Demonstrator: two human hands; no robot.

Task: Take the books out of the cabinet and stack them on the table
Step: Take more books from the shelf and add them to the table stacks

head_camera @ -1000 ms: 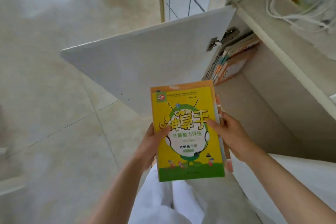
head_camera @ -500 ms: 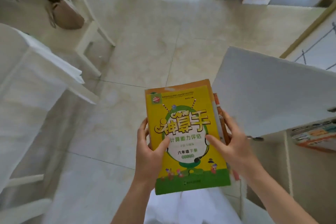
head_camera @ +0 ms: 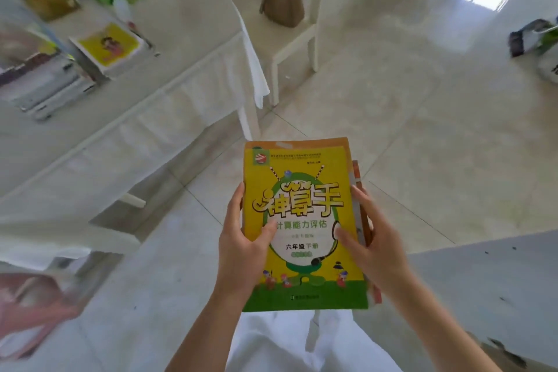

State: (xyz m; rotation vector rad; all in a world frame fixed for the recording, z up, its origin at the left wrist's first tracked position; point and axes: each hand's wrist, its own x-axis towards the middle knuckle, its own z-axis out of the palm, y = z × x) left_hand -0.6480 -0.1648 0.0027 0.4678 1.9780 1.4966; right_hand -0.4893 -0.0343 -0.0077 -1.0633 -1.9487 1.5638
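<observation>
Both hands are holding a small bundle of books out in front of the body, above the tiled floor (head_camera: 422, 136). The left hand (head_camera: 241, 248) is gripping the left edge of the yellow book (head_camera: 302, 220) on top, with its thumb lying across the cover and its fingers curled underneath. The right hand (head_camera: 374, 248) is clasping the right edge, thumb pressing on the cover, fingers wrapping round the side. Peeking out just past the right-hand edge of the yellow book is the orange book (head_camera: 360, 208) beneath it, and the right hand's fingers are touching its edge too; how many more lie under the top one cannot be told. The cover is facing up, tilted slightly toward the wearer, with a green band along its near edge. Well ahead and to the left of the hands, the counter (head_camera: 187, 39) with a white cloth is carrying a stack of books (head_camera: 105, 48) topped by a yellow cover, and further left more books (head_camera: 45, 81) are lying blurred near the frame edge. Straight ahead of the hands, beyond the counter's corner, a white chair (head_camera: 302, 39) is bearing a brown bag (head_camera: 283, 0). To the right of the right hand and a little nearer the body, the pale cabinet door (head_camera: 489, 287) is showing.
</observation>
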